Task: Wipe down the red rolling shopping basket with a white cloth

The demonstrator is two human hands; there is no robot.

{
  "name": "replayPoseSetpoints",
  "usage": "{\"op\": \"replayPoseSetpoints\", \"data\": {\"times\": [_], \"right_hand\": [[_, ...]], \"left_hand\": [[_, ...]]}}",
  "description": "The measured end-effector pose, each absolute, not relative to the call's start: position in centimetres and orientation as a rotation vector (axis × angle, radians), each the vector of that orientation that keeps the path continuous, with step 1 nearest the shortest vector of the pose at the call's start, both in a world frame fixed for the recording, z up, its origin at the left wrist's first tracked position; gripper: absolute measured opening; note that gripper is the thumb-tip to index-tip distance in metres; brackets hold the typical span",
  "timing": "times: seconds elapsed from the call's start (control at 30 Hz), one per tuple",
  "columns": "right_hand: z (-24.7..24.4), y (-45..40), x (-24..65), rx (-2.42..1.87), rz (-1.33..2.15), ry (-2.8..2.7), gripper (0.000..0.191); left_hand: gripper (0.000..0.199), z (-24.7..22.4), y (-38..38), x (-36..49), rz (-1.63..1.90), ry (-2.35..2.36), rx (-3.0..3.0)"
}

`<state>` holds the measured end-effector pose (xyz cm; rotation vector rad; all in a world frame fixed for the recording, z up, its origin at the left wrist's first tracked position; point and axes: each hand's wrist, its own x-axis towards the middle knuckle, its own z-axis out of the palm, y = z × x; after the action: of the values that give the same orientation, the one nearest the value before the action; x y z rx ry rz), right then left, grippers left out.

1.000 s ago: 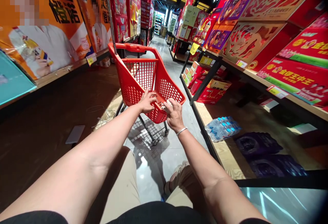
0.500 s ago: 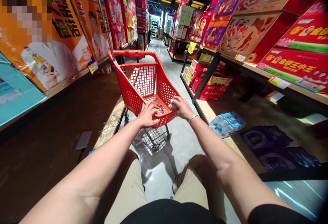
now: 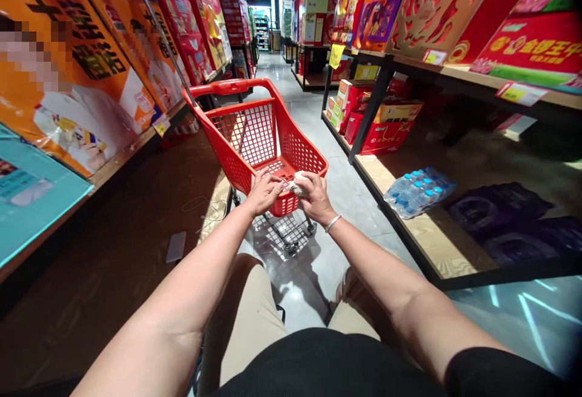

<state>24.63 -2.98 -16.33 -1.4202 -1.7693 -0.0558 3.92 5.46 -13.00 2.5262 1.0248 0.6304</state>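
Red cart (image 3: 302, 136) on aisle floor (image 3: 361, 203), btwn shelves; basket floor bare where visible. L hand (image 3: 264, 192) at near rim, fingers slightly spread. R hand (image 3: 317, 198) w/ fingers clamped on white cloth (image 3: 299, 184), over same rim. Bottle pack (image 3: 418, 191) on low R shelf (image 3: 409, 218), near its aisle edge. Open floor R of cart.

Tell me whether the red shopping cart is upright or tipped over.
Upright: the red shopping cart has its push handle up high and its wheels down at the floor.
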Motion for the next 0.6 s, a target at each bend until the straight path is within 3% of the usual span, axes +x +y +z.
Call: {"op": "replayPoseSetpoints", "data": {"times": [0.23, 0.4, 0.5, 0.6], "right_hand": [[-22.2, -3.8, 21.1, -1.4, -0.183, -1.701, 0.027], [-27.9, -3.9, 20.9, -1.44, -0.056, -1.884, 0.022], [-27.9, -4.2, 21.8, -1.48, 0.011, -1.871, 0.022], [-24.9, -4.3, 23.6, -1.549, -0.015, -1.727, 0.028]], "left_hand": [[0.049, -13.0, 5.3, 3.3, 0.621, 1.046, 2.544], [0.049, -12.7, 5.2, 3.2, 0.61, 1.075, 2.537], [0.049, -12.7, 5.2, 3.3, 0.599, 1.076, 2.536], [0.048, -12.8, 5.3, 3.3, 0.603, 1.051, 2.538]]}}
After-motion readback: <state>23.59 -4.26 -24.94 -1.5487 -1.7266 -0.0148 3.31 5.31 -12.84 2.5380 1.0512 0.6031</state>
